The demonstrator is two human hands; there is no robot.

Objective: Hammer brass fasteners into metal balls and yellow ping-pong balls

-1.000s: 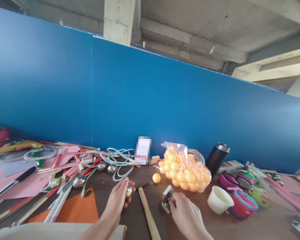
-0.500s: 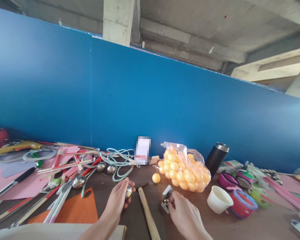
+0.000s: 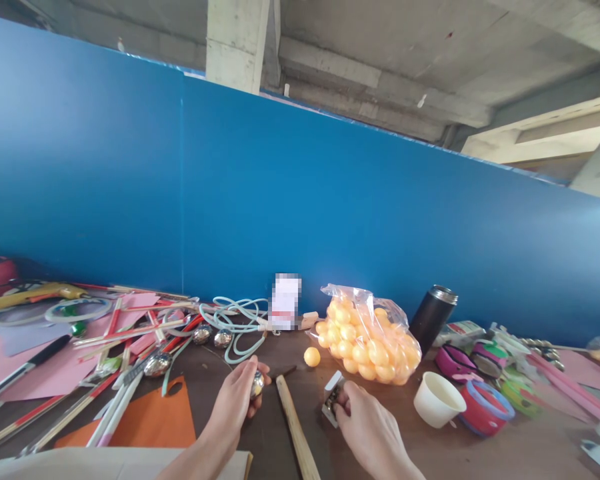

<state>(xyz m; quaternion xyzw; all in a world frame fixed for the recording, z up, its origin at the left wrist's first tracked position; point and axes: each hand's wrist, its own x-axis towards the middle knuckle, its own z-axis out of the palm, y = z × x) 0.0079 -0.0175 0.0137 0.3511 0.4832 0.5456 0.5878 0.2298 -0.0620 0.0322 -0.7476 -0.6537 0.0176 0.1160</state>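
My left hand is curled around a shiny metal ball, held just above the brown table. My right hand has its fingertips pinched at a small open box that holds little dark metal pieces. Between the two hands lies a wooden stick. A single orange ball sits on the table beyond the hands, beside a clear bag of orange balls.
Several metal balls, a mint cord, red and white sticks, and pink and orange paper crowd the left. A white cup, a black flask and coloured tape rolls stand at the right. A blue wall backs the table.
My right hand has shifted slightly left at the small box. The left hand keeps its hold on the metal ball.
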